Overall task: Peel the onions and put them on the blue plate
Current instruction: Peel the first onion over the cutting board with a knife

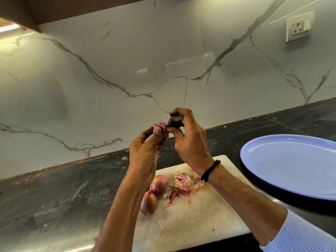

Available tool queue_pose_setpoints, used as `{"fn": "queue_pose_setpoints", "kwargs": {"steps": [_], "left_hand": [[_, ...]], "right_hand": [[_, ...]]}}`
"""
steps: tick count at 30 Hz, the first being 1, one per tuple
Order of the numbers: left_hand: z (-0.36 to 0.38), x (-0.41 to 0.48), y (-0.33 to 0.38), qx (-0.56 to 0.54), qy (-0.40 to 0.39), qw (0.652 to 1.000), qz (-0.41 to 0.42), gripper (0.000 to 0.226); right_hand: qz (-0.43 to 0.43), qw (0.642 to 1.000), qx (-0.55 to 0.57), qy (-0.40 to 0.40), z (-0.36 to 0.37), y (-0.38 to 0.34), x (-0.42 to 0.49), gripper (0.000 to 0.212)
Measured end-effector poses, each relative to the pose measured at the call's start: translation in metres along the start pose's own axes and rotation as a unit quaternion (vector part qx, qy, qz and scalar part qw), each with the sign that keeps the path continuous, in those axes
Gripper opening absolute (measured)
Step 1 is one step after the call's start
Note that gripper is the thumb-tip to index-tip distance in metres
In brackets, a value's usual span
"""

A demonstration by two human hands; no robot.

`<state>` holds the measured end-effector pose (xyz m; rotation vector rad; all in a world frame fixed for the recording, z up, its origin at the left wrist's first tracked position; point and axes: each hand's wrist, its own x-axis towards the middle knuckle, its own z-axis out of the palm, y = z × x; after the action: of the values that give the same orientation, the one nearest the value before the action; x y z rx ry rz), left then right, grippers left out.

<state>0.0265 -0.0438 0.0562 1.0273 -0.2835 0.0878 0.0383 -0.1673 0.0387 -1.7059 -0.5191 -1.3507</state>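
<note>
My left hand (145, 153) holds a small purple onion (162, 126) up in the air, fingers and thumb curled round it. My right hand (185, 135) is right beside it, its fingertips pinching the onion's skin at the right side. Two unpeeled onions lie on the white cutting board (190, 220), one (159, 184) behind the other (149, 202), partly hidden by my left forearm. Loose purple peels (181, 184) lie next to them. The blue plate (292, 166) stands to the right of the board with nothing on it.
The board and plate rest on a dark stone counter (54, 200) against a white marble wall. A wall socket (299, 29) is at the upper right. A cabinet edge hangs at the top left.
</note>
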Motion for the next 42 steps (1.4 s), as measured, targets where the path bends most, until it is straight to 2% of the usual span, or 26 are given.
{"fn": "queue_pose_setpoints", "kwargs": {"steps": [3, 6, 11, 13, 21, 25, 31, 34, 42], "left_hand": [[0.001, 0.0, -0.001, 0.005, 0.006, 1.0, 0.0, 0.042], [0.003, -0.001, -0.001, -0.013, 0.008, 1.0, 0.001, 0.053], [0.003, -0.003, 0.0, -0.03, 0.012, 0.999, 0.001, 0.038], [0.003, -0.002, 0.001, -0.041, 0.024, 0.999, -0.005, 0.04], [0.0, 0.001, 0.005, -0.085, 0.053, 0.995, -0.013, 0.069], [-0.001, 0.001, 0.004, -0.075, 0.042, 0.996, -0.014, 0.062], [0.0, 0.0, 0.005, -0.068, 0.04, 0.997, -0.018, 0.059], [-0.001, 0.001, 0.006, -0.073, 0.046, 0.996, -0.021, 0.059], [-0.002, 0.002, 0.005, -0.06, 0.035, 0.997, -0.027, 0.057]], "right_hand": [[-0.001, 1.0, -0.004, -0.01, 0.001, 0.002, -0.002, 0.039], [-0.013, 0.999, -0.01, -0.031, 0.004, 0.001, -0.006, 0.047], [-0.03, 0.999, -0.021, -0.038, 0.007, -0.004, -0.013, 0.045], [-0.03, 0.999, -0.026, -0.022, 0.007, -0.003, -0.012, 0.042], [-0.004, 1.0, -0.003, 0.009, 0.001, -0.003, -0.005, 0.026], [-0.019, 1.0, 0.005, -0.012, 0.002, -0.005, -0.004, 0.029], [0.01, 1.0, -0.024, -0.007, 0.001, -0.001, -0.006, 0.021], [0.033, 0.999, -0.042, -0.007, 0.0, 0.0, -0.003, 0.024], [0.023, 0.999, 0.025, -0.001, 0.003, -0.008, -0.003, 0.035]]}}
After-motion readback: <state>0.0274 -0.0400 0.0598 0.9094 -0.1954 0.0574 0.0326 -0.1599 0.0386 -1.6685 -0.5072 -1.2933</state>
